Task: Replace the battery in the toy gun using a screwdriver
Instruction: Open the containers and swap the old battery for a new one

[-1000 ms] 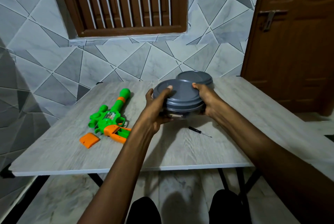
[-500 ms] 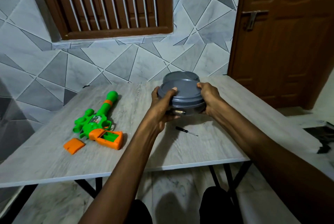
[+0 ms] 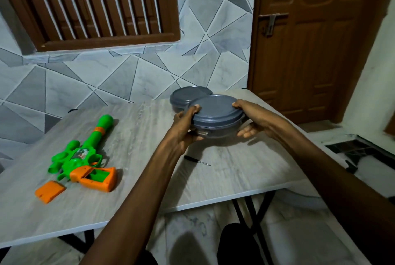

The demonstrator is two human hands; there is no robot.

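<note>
Just right of the frame's centre we see both hands clamped on a round grey container (image 3: pixel 215 112) with its lid on. The left hand (image 3: pixel 186 127) grips its left side, thumb on the lid's edge and fingers curled under the base. The right hand (image 3: pixel 254 119) grips the right side the same way, thumb on the rim and fingers showing beneath. We cannot tell whether the container rests on the counter (image 3: pixel 235 175) or hangs just above it. A second grey container (image 3: pixel 186 95) stands right behind it, partly hidden.

The toy gun (image 3: pixel 85 155), green with an orange grip, lies flat on the counter at the left of the frame, well apart from the hands, its barrel pointing toward the tiled wall. The grip's compartment is open, and we see green inside it. The orange cover (image 3: pixel 50 191) lies just beside the grip, toward the lower left.

The screwdriver (image 3: pixel 195 159), black-handled with a thin shaft, lies on the counter below the left hand, touched by neither hand.

A brown door (image 3: pixel 310 40) fills the upper right, and a slatted brown window (image 3: pixel 92 3) the upper left.
</note>
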